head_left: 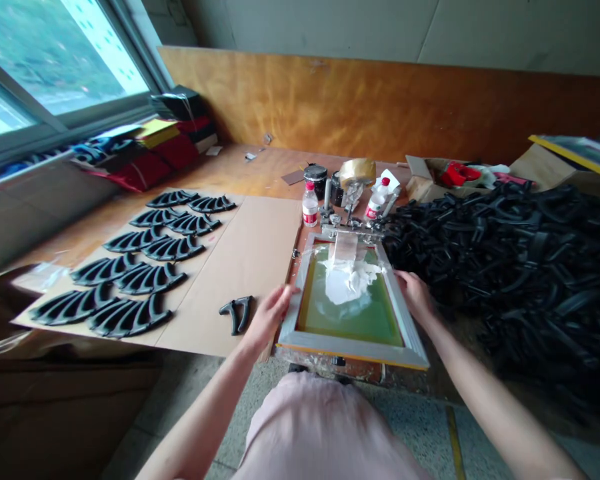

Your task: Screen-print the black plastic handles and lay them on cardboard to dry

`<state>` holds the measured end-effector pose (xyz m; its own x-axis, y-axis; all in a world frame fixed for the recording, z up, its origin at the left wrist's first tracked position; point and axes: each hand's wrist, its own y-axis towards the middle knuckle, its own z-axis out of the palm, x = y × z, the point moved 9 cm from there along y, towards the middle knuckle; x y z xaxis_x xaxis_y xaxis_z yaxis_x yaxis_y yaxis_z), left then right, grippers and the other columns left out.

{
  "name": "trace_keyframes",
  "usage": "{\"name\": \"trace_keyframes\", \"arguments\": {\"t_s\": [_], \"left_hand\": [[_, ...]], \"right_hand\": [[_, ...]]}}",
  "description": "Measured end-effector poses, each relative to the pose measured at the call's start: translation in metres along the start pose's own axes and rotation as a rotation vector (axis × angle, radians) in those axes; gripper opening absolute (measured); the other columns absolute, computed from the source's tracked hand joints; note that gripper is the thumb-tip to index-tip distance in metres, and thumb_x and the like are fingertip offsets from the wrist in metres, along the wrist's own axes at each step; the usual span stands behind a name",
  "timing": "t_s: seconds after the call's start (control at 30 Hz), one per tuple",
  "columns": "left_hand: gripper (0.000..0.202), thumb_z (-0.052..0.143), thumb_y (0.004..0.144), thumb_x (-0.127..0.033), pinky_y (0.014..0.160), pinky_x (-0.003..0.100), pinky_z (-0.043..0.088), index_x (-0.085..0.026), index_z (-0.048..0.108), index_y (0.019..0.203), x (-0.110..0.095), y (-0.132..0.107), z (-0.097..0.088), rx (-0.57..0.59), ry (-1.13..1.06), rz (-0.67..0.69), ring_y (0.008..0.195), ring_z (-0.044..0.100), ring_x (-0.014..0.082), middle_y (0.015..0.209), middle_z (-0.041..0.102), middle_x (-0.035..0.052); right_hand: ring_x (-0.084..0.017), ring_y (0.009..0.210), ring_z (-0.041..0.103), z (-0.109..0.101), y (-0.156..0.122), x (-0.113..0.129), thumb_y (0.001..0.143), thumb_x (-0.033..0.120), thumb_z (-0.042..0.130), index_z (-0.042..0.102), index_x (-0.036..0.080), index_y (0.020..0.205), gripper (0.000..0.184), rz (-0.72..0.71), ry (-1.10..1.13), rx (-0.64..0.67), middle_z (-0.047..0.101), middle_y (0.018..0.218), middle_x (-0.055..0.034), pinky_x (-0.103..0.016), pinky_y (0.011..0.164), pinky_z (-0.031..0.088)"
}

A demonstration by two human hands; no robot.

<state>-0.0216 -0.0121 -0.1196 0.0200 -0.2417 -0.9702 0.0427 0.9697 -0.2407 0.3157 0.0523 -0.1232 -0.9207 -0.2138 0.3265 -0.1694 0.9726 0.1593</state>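
A screen-printing frame (293, 310) with a grey rim lies in front of me, its near edge slightly raised. On its green mesh (353, 327) sits a thick patch of white ink (365, 280), and a pale squeegee (347, 248) rests at the far end. My left hand (275, 310) grips the left rim, fingers closed at its edge. At the right rim my right hand (416, 293) is closed too, its fingertips partly hidden by the frame. One or two black plastic pieces (237, 313) lie on the cardboard just left of my left hand.
Rows of black curved pieces (130, 320) lie on a cardboard sheet (250, 253) to the left. A large heap of black parts (530, 267) covers the right side. Behind the frame stand a red-capped bottle (310, 205), a black jar (315, 179) and a tape roll (357, 172).
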Motion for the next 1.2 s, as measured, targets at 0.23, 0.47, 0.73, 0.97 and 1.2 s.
{"name": "trace_keyframes", "arguments": {"t_s": [0.23, 0.47, 0.73, 0.97, 1.2], "left_hand": [[0.079, 0.062, 0.078, -0.058, 0.06, 0.026, 0.048, -0.019, 0.04, 0.143, 0.112, 0.016, 0.0, -0.037, 0.062, -0.11, 0.071, 0.063, 0.0177, 0.082, 0.068, 0.0032], [0.067, 0.058, 0.081, -0.058, 0.061, 0.024, 0.046, -0.019, 0.05, 0.134, 0.121, 0.019, -0.003, -0.017, 0.105, -0.118, 0.072, 0.062, 0.0161, 0.082, 0.067, 0.0024], [0.065, 0.058, 0.08, -0.058, 0.065, 0.024, 0.047, -0.016, 0.055, 0.129, 0.12, 0.018, -0.004, -0.061, 0.149, -0.114, 0.078, 0.063, 0.0174, 0.088, 0.069, 0.0056], [0.062, 0.059, 0.08, -0.057, 0.062, 0.023, 0.045, -0.016, 0.057, 0.127, 0.114, 0.015, -0.003, -0.067, 0.137, -0.122, 0.073, 0.061, 0.0159, 0.083, 0.068, 0.0033], [0.06, 0.059, 0.081, -0.057, 0.064, 0.024, 0.046, -0.016, 0.058, 0.125, 0.119, 0.017, -0.003, -0.069, 0.116, -0.107, 0.074, 0.062, 0.0165, 0.084, 0.068, 0.0038]], "right_hand": [[-0.026, 0.109, 0.056, -0.005, 0.06, 0.088, 0.082, 0.031, 0.066, 0.057, 0.018, 0.123, 0.044, -0.163, -0.037, -0.015, 0.059, 0.118, -0.013, -0.037, 0.09, 0.046], [-0.02, 0.081, 0.061, 0.041, 0.006, 0.111, 0.084, 0.018, 0.055, 0.067, 0.023, 0.098, 0.019, -0.262, -0.183, 0.282, 0.068, 0.087, -0.0059, -0.029, 0.067, 0.041], [-0.019, 0.09, 0.057, 0.02, -0.005, 0.123, 0.077, 0.018, 0.066, 0.063, 0.02, 0.074, 0.004, -0.449, -0.036, 0.314, 0.066, 0.091, -0.0037, -0.028, 0.07, 0.04], [-0.023, 0.094, 0.054, 0.038, -0.004, 0.123, 0.077, 0.006, 0.055, 0.066, 0.018, 0.089, 0.02, -0.393, -0.04, 0.065, 0.066, 0.093, -0.0072, -0.032, 0.078, 0.042], [-0.021, 0.088, 0.057, 0.037, -0.054, 0.131, 0.074, 0.004, 0.054, 0.065, 0.018, 0.087, 0.023, -0.566, -0.058, 0.22, 0.067, 0.089, -0.0064, -0.031, 0.073, 0.044]]}}
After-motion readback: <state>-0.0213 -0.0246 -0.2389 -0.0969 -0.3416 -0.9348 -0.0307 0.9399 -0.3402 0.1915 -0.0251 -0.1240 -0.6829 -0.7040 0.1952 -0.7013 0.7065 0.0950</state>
